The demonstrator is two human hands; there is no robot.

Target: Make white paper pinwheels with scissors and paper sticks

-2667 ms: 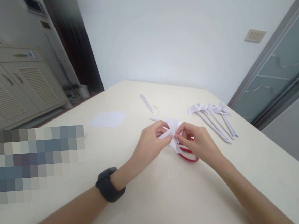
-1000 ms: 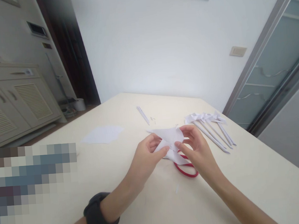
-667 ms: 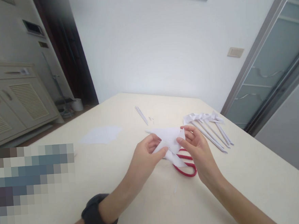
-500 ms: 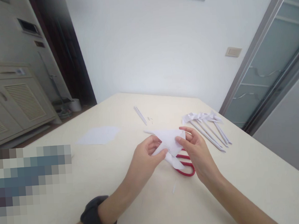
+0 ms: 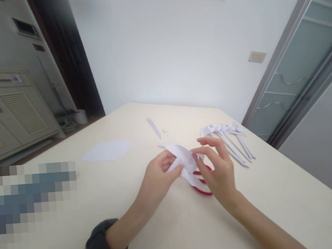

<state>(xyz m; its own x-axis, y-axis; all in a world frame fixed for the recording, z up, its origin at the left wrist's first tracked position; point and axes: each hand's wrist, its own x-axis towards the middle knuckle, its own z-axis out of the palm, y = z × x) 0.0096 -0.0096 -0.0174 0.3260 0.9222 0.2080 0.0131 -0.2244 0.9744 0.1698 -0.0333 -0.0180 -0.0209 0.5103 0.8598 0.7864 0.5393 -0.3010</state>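
A piece of white paper (image 5: 182, 153) with cut, curling flaps is between my hands above the table. My left hand (image 5: 162, 170) is closed on its left part, the thumb pressed on top near the middle. With thumb and forefinger, my right hand (image 5: 214, 166) pinches a flap on the right side, its other fingers raised. A thin white paper stick (image 5: 161, 145) shows just behind the paper; whether it is joined to it I cannot tell. Scissors with red handles (image 5: 203, 192) lie below the paper, their blades hidden.
At the right lie several white paper sticks (image 5: 236, 153) topped with folded paper shapes (image 5: 221, 129). Thin white sticks (image 5: 154, 128) and small scraps (image 5: 165, 132) lie farther back. A flat paper sheet (image 5: 107, 150) is at the left, and a narrow strip (image 5: 192, 209) lies nearest me.
My right hand has shifted its grip, its fingers lifting, and now draws a flap inward. The paper, flatter before, is more curled. My left hand keeps its hold.
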